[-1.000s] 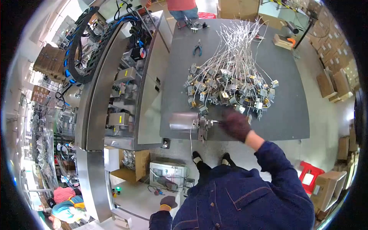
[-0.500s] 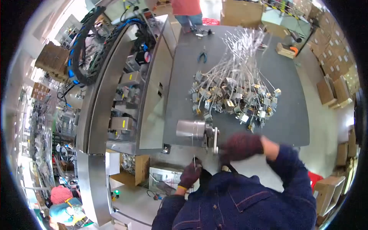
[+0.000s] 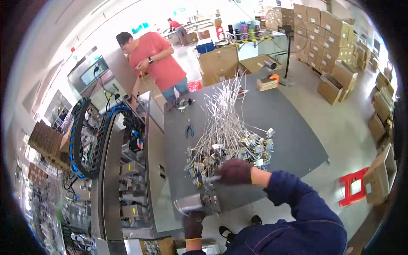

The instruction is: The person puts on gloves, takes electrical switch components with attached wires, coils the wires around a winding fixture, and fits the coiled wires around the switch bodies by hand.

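My left hand [image 3: 194, 224], in a dark maroon glove, is just below a shiny metal cylinder [image 3: 190, 203] at the table's near edge. Its fingertips are hidden against the cylinder's underside. My right hand [image 3: 235, 172], gloved alike, is closed over the near side of a pile of small metal box-shaped parts [image 3: 259, 149]. Blur hides what its fingers hold; a short grey bar [image 3: 212, 179] shows at its left side. Long thin silvery wires [image 3: 223, 106] run from the parts toward the far side. A metal mechanism [image 3: 210, 202] adjoins the cylinder's right end.
Blue-handled pliers [image 3: 189, 129] lie on the dark table [image 3: 293, 136]. A wooden block with an orange part [image 3: 267, 83] sits at the far right corner. A metal machine [image 3: 155, 182] borders the left side. A person in a red shirt [image 3: 155, 59] stands beyond. A red stool [image 3: 353, 187] is at right.
The view has tilted up and swung, bringing the far person into full view. My right hand has moved from beside the mechanism to the pile. My left hand is now against the cylinder.
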A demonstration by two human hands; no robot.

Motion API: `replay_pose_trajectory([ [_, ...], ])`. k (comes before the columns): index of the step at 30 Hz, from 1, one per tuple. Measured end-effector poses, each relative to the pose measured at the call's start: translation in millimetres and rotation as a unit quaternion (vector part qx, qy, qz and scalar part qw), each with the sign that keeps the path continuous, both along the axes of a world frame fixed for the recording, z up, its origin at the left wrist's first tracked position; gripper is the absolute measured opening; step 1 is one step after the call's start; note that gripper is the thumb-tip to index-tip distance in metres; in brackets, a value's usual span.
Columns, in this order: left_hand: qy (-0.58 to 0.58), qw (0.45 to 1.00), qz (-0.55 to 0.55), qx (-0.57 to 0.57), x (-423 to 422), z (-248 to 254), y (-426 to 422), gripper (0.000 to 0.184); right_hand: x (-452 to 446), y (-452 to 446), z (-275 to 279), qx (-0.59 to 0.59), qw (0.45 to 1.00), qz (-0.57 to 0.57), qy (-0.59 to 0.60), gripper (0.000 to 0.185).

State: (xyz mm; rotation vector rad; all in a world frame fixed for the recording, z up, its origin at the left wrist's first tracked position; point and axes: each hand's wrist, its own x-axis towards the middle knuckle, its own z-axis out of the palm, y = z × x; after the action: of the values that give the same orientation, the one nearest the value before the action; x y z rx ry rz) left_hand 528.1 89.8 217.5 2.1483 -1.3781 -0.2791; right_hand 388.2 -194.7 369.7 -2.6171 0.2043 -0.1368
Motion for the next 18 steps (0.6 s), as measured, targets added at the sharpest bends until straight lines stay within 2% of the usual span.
replay_pose_trajectory([
  [1, 0.341, 0.92, 0.149, -0.122, -10, 7, 1, 0.029, -7, 19, 17, 0.032, 0.998, 0.015, 0.052, 0.031],
  [2, 0.629, 0.693, 0.272, -0.222, -19, 19, 3, 0.023, -20, 39, 8, 0.055, 0.996, 0.075, 0.017, 0.034],
  [4, 0.48, 0.844, 0.199, -0.133, -41, 59, 17, 0.031, -50, 85, -42, 0.061, 0.985, 0.16, -0.013, 0.036],
  [5, 0.505, 0.82, 0.225, -0.145, -57, 72, 23, 0.037, -61, 95, -65, 0.046, 0.981, 0.188, -0.009, 0.036],
  [6, 0.527, 0.797, 0.252, -0.154, -65, 81, 28, 0.043, -60, 94, -66, 0.044, 0.982, 0.185, -0.01, 0.036],
  [7, 0.524, 0.8, 0.247, -0.157, -63, 89, 31, 0.043, -54, 92, -65, 0.033, 0.987, 0.157, -0.009, 0.035],
  [8, 0.549, 0.799, 0.239, -0.055, -63, 92, 38, 0.039, -48, 92, -63, 0.025, 0.991, 0.129, -0.003, 0.034],
  [9, 0.564, 0.795, 0.217, 0.05, -64, 96, 44, 0.036, -43, 95, 2, 0.127, 0.988, 0.065, 0.052, 0.028],
  [10, 0.561, 0.807, 0.134, 0.129, -70, 98, 47, 0.036, -31, 106, -7, 0.133, 0.988, 0.064, 0.056, 0.028],
  [11, 0.513, 0.843, 0.025, 0.16, -76, 96, 45, 0.037, -19, 115, -26, 0.094, 0.98, 0.172, -0.047, 0.026],
  [12, 0.439, 0.883, -0.047, 0.162, -81, 88, 43, 0.037, -14, 119, -29, 0.051, 0.948, 0.275, -0.152, 0.023],
  [13, 0.376, 0.909, -0.084, 0.161, -85, 79, 42, 0.037, -15, 118, -30, 0.048, 0.948, 0.273, -0.156, 0.023],
  [15, 0.283, 0.949, -0.042, 0.135, -95, 79, 44, 0.038, -19, 117, -17, 0.045, 0.934, 0.354, -0.037, 0.024],
  [16, 0.251, 0.961, -0.005, 0.112, -97, 88, 40, 0.038, -19, 111, -35, 0.045, 0.934, 0.354, -0.033, 0.024],
  [17, 0.23, 0.969, 0.037, 0.083, -97, 95, 36, 0.039, -19, 103, -67, 0.067, 0.932, 0.314, -0.167, 0.025],
  [18, 0.221, 0.971, 0.07, 0.052, -99, 101, 32, 0.039, -22, 101, -76, 0.087, 0.912, 0.269, -0.297, 0.025],
])
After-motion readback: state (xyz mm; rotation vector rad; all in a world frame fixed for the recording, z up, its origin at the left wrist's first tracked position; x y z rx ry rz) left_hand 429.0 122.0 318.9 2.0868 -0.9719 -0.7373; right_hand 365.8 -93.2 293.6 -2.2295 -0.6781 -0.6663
